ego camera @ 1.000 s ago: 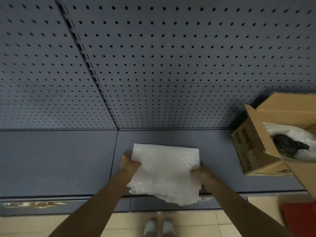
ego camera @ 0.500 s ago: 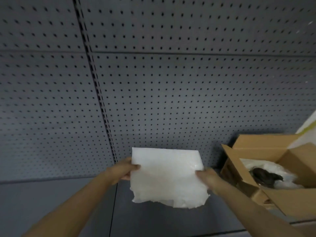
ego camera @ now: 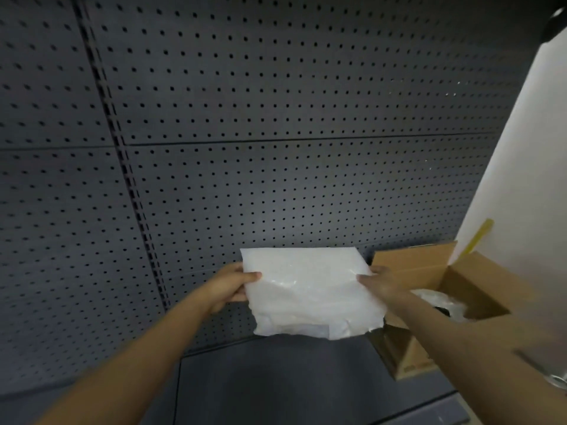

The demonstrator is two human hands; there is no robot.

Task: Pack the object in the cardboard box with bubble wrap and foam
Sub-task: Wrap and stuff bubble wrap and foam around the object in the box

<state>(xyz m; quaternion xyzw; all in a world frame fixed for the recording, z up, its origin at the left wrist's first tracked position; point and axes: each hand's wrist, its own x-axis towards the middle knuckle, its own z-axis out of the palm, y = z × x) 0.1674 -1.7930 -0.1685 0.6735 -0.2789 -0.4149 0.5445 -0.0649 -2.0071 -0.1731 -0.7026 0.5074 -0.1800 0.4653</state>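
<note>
Left hand (ego camera: pixel 228 285) and right hand (ego camera: pixel 379 282) pinch the foam (ego camera: pixel 310 294) by its side edges, fingers clamped; it looks light, floppy, best held edgewise beside the box (ego camera: pixel 478 286)

- A dark grey pegboard wall (ego camera: pixel 276 118) fills most of the frame, dotted with regular holes.
- A slotted upright strip (ego camera: pixel 122 167) runs from upper left down to centre.
- A grey shelf surface (ego camera: pixel 276 381) lies along the bottom.
- A pale panel (ego camera: pixel 527 148) occupies the right edge.
</note>
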